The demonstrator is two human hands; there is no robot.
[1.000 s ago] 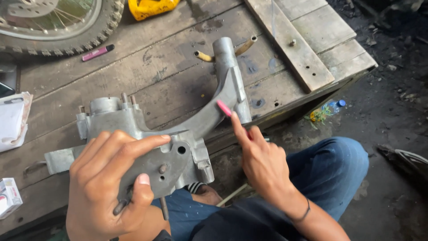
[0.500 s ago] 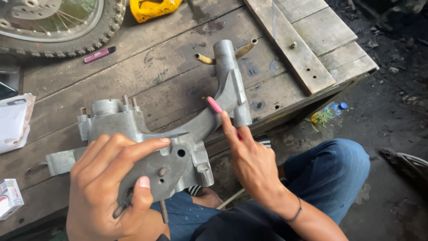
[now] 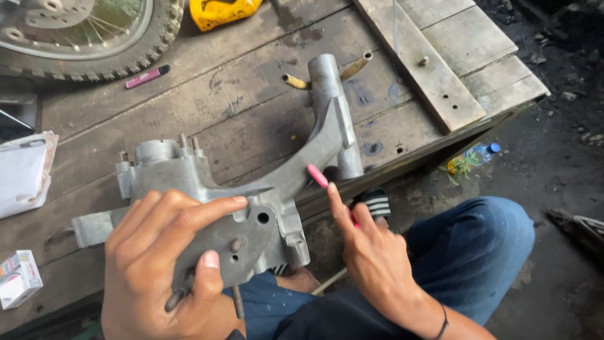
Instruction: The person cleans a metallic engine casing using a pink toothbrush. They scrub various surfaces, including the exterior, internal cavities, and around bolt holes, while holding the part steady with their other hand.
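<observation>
Nearest to me, my left hand (image 3: 167, 264) has its grip closed around the lower plate of the grey metal casting (image 3: 207, 208), thumb pressed on the face beside a stud, fingers spread over the top edge. The casting's near end hangs off the edge of the bench (image 3: 251, 107), above my knee in blue jeans (image 3: 465, 252); its far part rests on the planks. My right hand (image 3: 377, 258) is closed on a slim pink tool (image 3: 317, 175), forefinger stretched along it, with the pink tip touching the casting's curved arm just below the upright tube.

What I judge could go wrong: the casting is heavy on the overhanging side and only one hand steadies it, so if that grip slackens while the tool pushes sideways, the piece could twist or slide off the edge onto my leg. The tip could also skid off the smooth curve, since it bears at a shallow slant, and the forefinger behind it would run into the casting's edge.

The casting sits between both hands: inside the left grip at its near end, touched only through the tool on the right.

Farther back on the bench, a second pink stick (image 3: 146, 77) lies beside a knobby spoked wheel (image 3: 82, 31), with a yellow container (image 3: 226, 11) at the top edge. A white packet (image 3: 22, 173) and a small carton (image 3: 19, 277) lie at the left. A plastic bottle (image 3: 478, 153) lies on the ground to the right.
</observation>
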